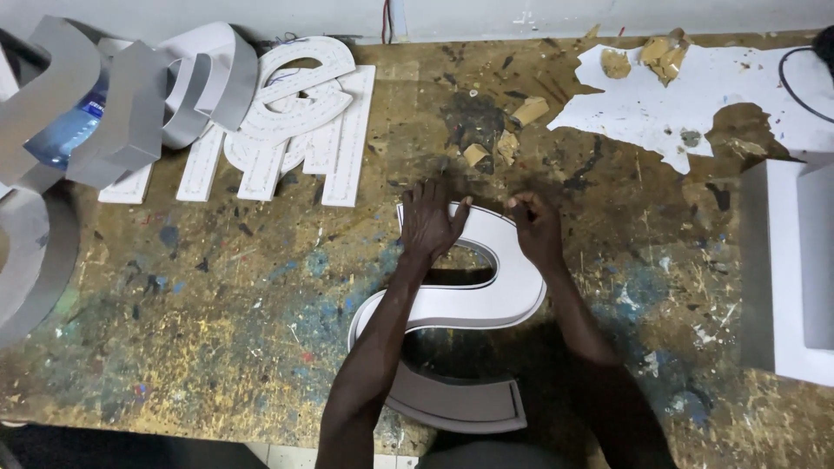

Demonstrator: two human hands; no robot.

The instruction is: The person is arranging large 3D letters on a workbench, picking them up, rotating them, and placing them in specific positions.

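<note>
- Head view: big white S-shaped sign letter [469, 304] lies flat on the paint-spattered workbench [217, 304], centre of frame, running down toward 6 o'clock.
- Left hand [428, 221] rests palm-down on the top curl of the S, fingers spread flat, clamped on nothing.
- Right hand [534, 227] at the S's upper edge, about 1 o'clock of the letter; fingers curled in at the rim. Can't tell if it pinches the rim or just touches it.
- Both forearms cross over the lower part of the S and hide some of it.
- 12 o'clock from the hands: small wood offcuts [504, 139] on a dark stain, near but apart.
- 10–11 o'clock: stack of flat white letter backs [300, 122] dotted with tiny lights, thin wires at the top.
- 9–10 o'clock, frame edge: grey curved letter shells [130, 104], a blue plastic bottle [65, 130] showing between them; contents not readable.
- 1–2 o'clock: torn white sheet [695, 95] with crumpled brown tape bits [665, 52] on it.
- 3 o'clock: white boxy letter shell [790, 269], open hollow facing up, inside not visible.
- Black cable [795, 87] loops at the top right corner.
</note>
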